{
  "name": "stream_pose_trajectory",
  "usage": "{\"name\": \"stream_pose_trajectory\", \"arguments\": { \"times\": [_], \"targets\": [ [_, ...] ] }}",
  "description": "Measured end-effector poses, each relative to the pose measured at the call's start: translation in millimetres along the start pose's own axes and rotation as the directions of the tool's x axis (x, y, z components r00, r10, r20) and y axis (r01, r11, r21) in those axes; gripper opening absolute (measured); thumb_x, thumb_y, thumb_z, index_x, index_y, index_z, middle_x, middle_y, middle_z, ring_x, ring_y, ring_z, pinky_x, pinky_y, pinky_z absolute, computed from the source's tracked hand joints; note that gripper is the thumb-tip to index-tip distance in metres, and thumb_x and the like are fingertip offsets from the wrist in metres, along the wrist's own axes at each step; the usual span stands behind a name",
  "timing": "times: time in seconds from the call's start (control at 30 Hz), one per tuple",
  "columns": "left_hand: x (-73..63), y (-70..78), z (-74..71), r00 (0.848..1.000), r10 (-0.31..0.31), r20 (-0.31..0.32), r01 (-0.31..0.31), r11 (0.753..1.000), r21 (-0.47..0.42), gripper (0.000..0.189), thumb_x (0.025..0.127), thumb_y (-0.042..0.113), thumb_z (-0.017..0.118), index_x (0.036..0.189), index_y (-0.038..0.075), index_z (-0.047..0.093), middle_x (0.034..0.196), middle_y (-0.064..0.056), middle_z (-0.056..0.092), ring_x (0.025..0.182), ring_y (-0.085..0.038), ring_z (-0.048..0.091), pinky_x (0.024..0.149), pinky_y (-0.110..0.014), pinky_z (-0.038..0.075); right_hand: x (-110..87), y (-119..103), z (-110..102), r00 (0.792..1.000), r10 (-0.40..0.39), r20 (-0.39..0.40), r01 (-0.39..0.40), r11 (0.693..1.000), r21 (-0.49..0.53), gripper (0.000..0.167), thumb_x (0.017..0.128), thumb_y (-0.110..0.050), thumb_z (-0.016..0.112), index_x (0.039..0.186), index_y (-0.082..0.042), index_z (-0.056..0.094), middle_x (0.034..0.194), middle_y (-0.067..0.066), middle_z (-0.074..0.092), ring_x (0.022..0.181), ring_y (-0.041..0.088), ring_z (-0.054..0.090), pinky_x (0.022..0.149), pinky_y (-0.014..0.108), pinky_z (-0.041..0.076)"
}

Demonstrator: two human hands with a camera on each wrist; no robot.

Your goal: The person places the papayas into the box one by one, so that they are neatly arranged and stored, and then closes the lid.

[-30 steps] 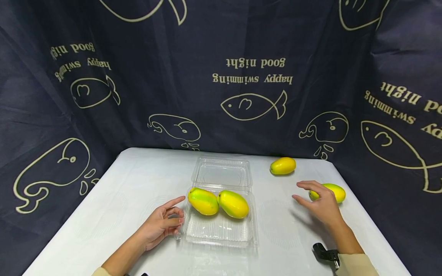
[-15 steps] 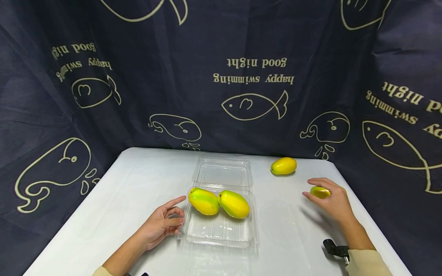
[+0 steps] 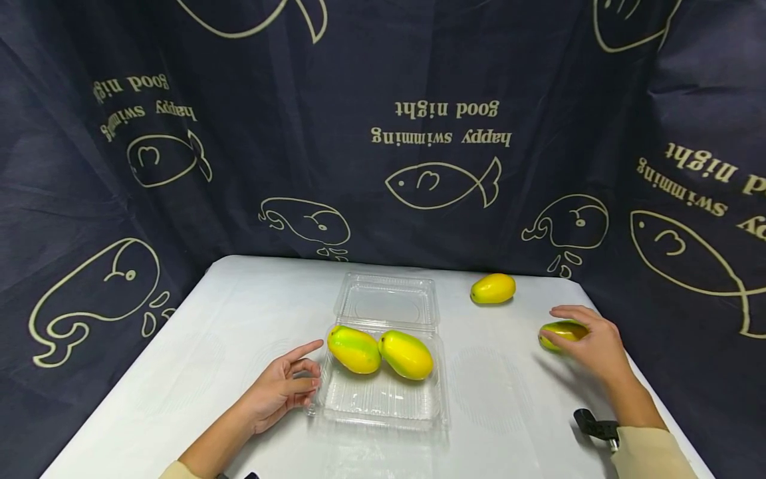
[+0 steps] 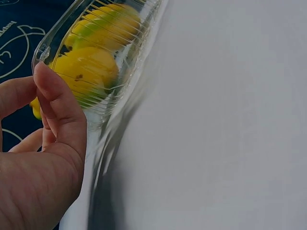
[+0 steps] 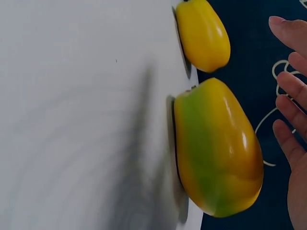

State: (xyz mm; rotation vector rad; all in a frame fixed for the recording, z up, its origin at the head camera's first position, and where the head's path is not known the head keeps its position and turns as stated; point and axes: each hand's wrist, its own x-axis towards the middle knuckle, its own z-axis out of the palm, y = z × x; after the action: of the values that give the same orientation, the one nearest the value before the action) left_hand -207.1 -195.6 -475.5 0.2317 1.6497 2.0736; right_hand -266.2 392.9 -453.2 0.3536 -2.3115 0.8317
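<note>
A clear plastic clamshell container (image 3: 383,402) lies with its lid folded back on the white table. Two yellow-green papayas, the left one (image 3: 354,350) and the right one (image 3: 405,355), sit side by side in its base. My left hand (image 3: 281,389) pinches the container's left rim between thumb and curled fingers, its index finger stretched out. In the left wrist view, the thumb tip (image 4: 43,72) overlaps the rim near a corner. My right hand (image 3: 592,342) reaches over a third papaya (image 5: 218,148), fingers spread around it. The right wrist view shows the palm and fingers apart from that fruit.
Another papaya (image 3: 493,289) rests near the table's back edge, right of the lid (image 3: 387,299). A dark curtain (image 3: 335,133) with fish drawings stands close behind the white table (image 3: 251,293) and along both sides.
My right hand has moved rightward, from the near left of the papaya to over it, its thumb now in front of the fruit. The left hand and container have stayed put.
</note>
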Motion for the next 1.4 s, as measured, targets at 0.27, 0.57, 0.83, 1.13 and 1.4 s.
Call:
{"name": "stream_pose_trajectory", "arguments": {
  "times": [0.27,0.57,0.83,1.13,1.4],
  "targets": [
    [0.6,-0.3,-0.3,1.0,0.003,-0.005,-0.003,1.0,0.004,0.084,0.095,-0.002,0.066,0.164,0.01,0.019,0.103,0.005,0.057,0.071,-0.007,0.059,0.063,-0.018,0.056,-0.4,7,-7,0.998,0.029,0.062,-0.027,0.999,-0.044,0.044,0.066,-0.016,0.097,0.106,-0.015,0.08,0.11,0.005,0.073,0.105,-0.025,0.044,0.087,-0.005,0.031],
    [0.0,0.4,0.0,1.0,-0.004,-0.004,0.004,1.0,-0.004,0.084,0.095,-0.001,0.066,0.164,0.01,0.019,0.104,0.004,0.057,0.072,-0.008,0.059,0.063,-0.018,0.056,-2.4,14,-18,0.979,0.128,0.157,-0.111,0.987,-0.114,0.044,0.075,-0.032,0.093,0.112,-0.015,0.077,0.12,0.013,0.069,0.106,-0.023,0.036,0.084,0.002,0.028],
    [0.1,0.5,0.0,1.0,-0.009,-0.009,0.009,1.0,0.002,0.082,0.096,-0.003,0.063,0.164,0.01,0.019,0.104,0.004,0.057,0.071,-0.008,0.058,0.063,-0.018,0.056,-1.4,23,-24,0.964,0.177,0.2,-0.149,0.978,-0.147,0.047,0.076,-0.039,0.091,0.115,-0.018,0.075,0.12,-0.001,0.065,0.107,-0.029,0.03,0.085,0.004,0.027],
    [0.0,0.0,0.0,1.0,-0.008,-0.007,0.008,1.0,0.008,0.081,0.097,-0.004,0.062,0.164,0.009,0.018,0.103,0.004,0.056,0.07,-0.008,0.057,0.063,-0.018,0.055,-1.8,30,-29,0.933,0.245,0.262,-0.209,0.965,-0.157,0.056,0.078,-0.043,0.089,0.121,-0.012,0.072,0.129,0.014,0.064,0.106,-0.022,0.034,0.096,0.017,0.038],
    [-0.1,0.5,0.7,1.0,-0.006,-0.007,0.006,1.0,0.002,0.082,0.097,-0.004,0.061,0.164,0.008,0.016,0.102,0.004,0.057,0.069,-0.008,0.057,0.063,-0.018,0.055,-5.1,42,-30,0.92,0.274,0.28,-0.251,0.961,-0.117,0.057,0.078,-0.041,0.089,0.124,-0.012,0.071,0.119,-0.024,0.052,0.104,-0.024,0.033,0.078,0.005,0.033]
  ]
}}
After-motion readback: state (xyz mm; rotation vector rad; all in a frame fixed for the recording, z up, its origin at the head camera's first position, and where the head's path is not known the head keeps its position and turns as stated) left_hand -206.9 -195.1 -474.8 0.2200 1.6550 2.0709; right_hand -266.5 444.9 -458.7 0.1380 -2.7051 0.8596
